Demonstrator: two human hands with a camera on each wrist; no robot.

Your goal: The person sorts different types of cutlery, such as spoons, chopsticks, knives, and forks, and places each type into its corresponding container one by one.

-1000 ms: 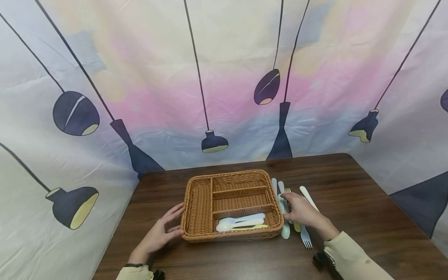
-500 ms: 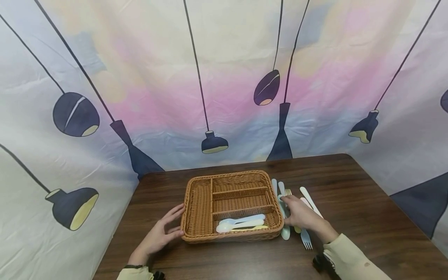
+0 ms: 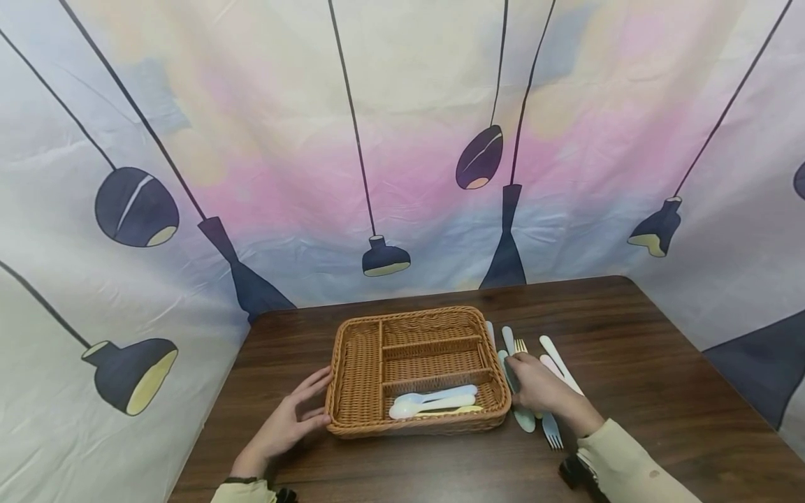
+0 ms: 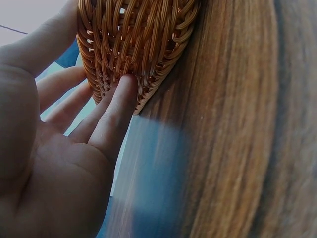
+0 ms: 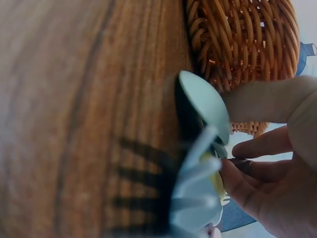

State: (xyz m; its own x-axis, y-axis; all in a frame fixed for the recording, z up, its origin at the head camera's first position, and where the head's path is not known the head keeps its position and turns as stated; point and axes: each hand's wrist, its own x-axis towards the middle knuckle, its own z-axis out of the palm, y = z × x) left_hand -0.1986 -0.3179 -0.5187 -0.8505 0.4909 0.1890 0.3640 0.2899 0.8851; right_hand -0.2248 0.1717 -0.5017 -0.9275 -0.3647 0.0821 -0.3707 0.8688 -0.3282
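A brown wicker basket (image 3: 358, 427) with several compartments stands on the table. My left hand (image 3: 286, 418) rests its fairly straight fingers against the basket's left end; in the left wrist view the fingertips (image 4: 130, 84) touch the weave. Beside the basket's right end, my right hand (image 3: 544, 388) pinches a pale green spoon (image 5: 205, 101) between thumb and fingers. Much of its handle is hidden by the hand. A light blue fork (image 3: 552, 432) lies under the hand, its tines large and blurred in the right wrist view. Something yellow (image 5: 218, 184) shows behind it.
In the basket's front compartment lie a light blue spoon (image 3: 462, 391), a cream spoon (image 3: 434, 404) and a yellow piece (image 3: 462, 409). White (image 3: 556, 353) and pink (image 3: 550, 363) handles lie right of my right hand. A patterned cloth (image 3: 428, 140) hangs behind the table (image 3: 629, 349).
My right hand has shifted slightly, and the green spoon's bowl has moved right and turned, away from the basket. My left hand and the basket stay in place.
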